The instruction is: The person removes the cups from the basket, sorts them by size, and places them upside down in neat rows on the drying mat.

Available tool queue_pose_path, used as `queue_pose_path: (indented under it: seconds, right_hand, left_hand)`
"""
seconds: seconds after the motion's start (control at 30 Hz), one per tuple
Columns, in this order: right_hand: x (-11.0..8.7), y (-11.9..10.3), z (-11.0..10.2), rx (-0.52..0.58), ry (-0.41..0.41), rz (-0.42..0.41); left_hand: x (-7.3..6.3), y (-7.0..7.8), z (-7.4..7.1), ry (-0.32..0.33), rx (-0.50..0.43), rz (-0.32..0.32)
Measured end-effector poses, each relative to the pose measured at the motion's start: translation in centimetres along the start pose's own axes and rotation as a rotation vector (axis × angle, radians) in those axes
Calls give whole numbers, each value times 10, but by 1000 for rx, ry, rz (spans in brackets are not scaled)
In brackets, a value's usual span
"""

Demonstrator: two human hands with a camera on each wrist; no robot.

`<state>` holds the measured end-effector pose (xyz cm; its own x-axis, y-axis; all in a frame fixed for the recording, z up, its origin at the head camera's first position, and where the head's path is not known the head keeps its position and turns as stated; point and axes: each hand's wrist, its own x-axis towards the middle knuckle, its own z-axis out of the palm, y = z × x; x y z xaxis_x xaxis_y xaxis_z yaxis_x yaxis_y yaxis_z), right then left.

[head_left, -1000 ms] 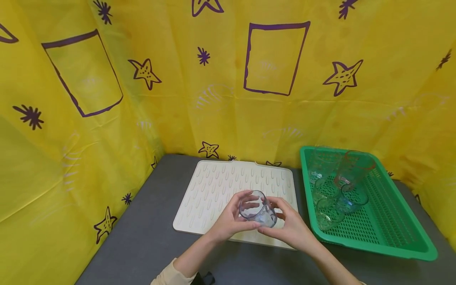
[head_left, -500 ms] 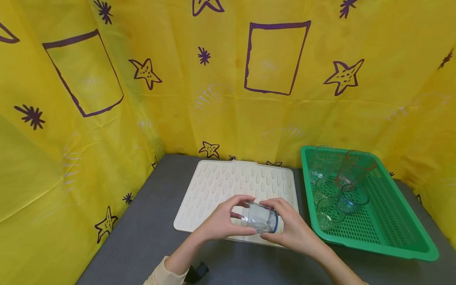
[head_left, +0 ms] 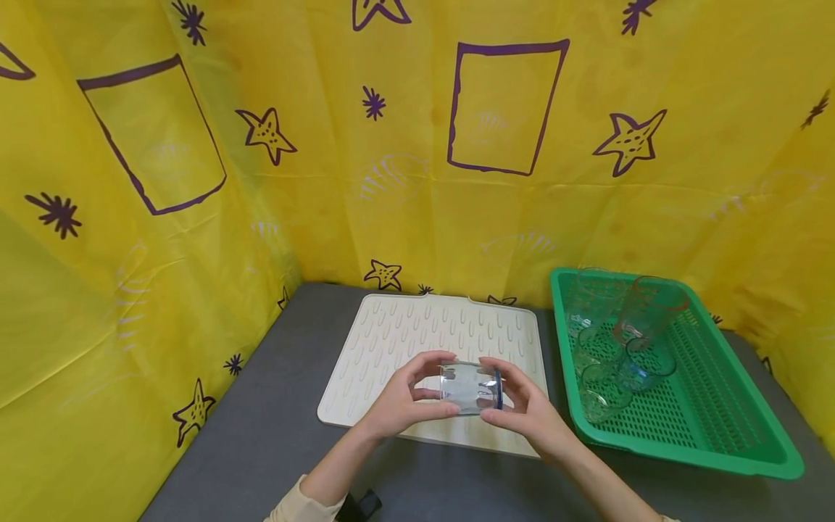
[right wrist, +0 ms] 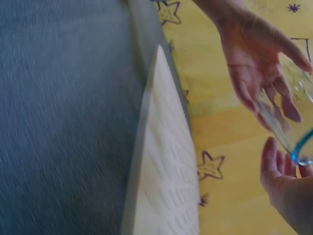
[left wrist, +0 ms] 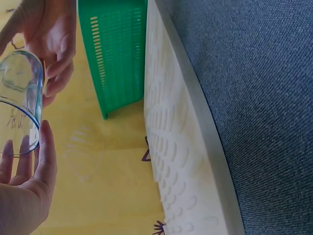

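Observation:
A short clear drinking glass with a blue edge is held on its side above the pale drying mat. My left hand grips its left end between thumb and fingers. The right hand holds the other end, where the blue edge shows. Part of the same glass appears at the border of the left wrist view, between both hands. In the right wrist view, the glass is cut off by the frame at the right.
To the right stands a green perforated basket with several glasses in it, among them a tall reddish-rimmed one and a low bluish one. Yellow patterned cloth encloses the dark grey table at the back and sides.
The glass has turned in my hands: its mouth was tilted up to the left, and now it lies level sideways with the blue edge at the right. Both hands have shifted their grip.

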<state>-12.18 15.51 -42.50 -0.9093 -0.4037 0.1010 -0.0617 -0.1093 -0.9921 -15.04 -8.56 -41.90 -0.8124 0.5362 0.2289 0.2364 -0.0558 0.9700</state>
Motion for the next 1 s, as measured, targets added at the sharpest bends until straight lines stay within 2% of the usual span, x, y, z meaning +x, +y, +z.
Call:
queue_pose_path:
  seconds: [0.1,0.2,0.37,0.5,0.6,0.73,0.9,1.0]
  right_hand:
    - [2,2,2,95,-6,20]
    - [4,2,4,128,10,43]
    - [11,2,10,136,92,130]
    - [24,1,15,82,168,152]
    - [37,3,19,14,228,150]
    - [60,8,24,-79,317,161]
    - [95,16,32,-168,387,171]
    - [115,20,38,-226,395,167]
  left_hand:
    - [-1,-1,0,9,-34,6]
    - [-2,-2,-1,14,-66,-4]
    - [-4,-5,-5,23,-74,-40]
    - [-5,-11,-13,86,-71,-54]
    - [-5,-16,-22,201,-78,-62]
    - [-3,-24,-39,415,-47,-67]
    - [-2,-38,-71,674,20,-105]
    - [-3,-45,-89,776,45,-159]
